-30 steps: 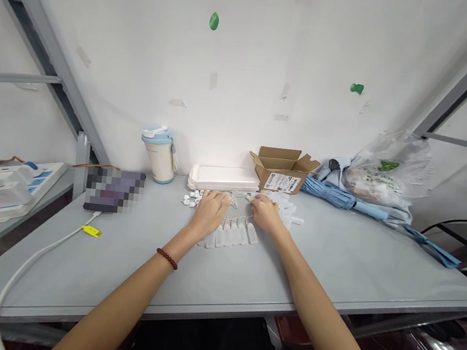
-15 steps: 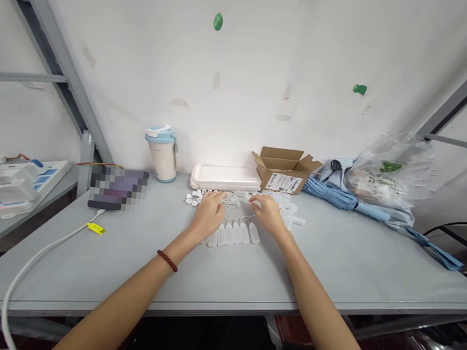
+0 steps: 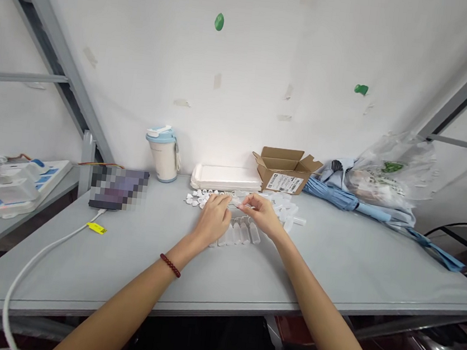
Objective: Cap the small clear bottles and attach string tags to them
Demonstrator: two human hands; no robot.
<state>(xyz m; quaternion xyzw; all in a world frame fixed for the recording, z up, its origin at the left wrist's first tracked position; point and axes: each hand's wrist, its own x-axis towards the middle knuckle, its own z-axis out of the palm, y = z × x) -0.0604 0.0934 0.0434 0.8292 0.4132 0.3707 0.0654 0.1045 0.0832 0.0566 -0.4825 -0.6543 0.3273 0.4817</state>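
My left hand [image 3: 214, 216] lies at the pile of thin white cords [image 3: 234, 196], its fingers stretched forward over it and the thumb apart. Close on its right, my right hand [image 3: 260, 213] has thumb and forefinger pinched together at the cords; whatever small pale thing lies between the fingertips is too small to name. Nearer to me, a row of small translucent bottles [image 3: 244, 233] with cords at their tops lies on the table, the left end covered by my left hand. Small white caps [image 3: 195, 199] are scattered beyond my left hand. More translucent bottles [image 3: 290, 211] lie heaped beside my right hand.
Behind the parts are a stack of white trays [image 3: 227, 179] and an open cardboard box [image 3: 284, 175]. A tumbler [image 3: 163, 156] and a phone [image 3: 124, 188] with a white cable [image 3: 45, 252] stand left. A folded blue umbrella [image 3: 340, 197] and a plastic bag [image 3: 393, 176] lie right.
My right hand has moved left to the cords, close to my left hand. The left hand has shifted slightly right, covering more of the bottle row.
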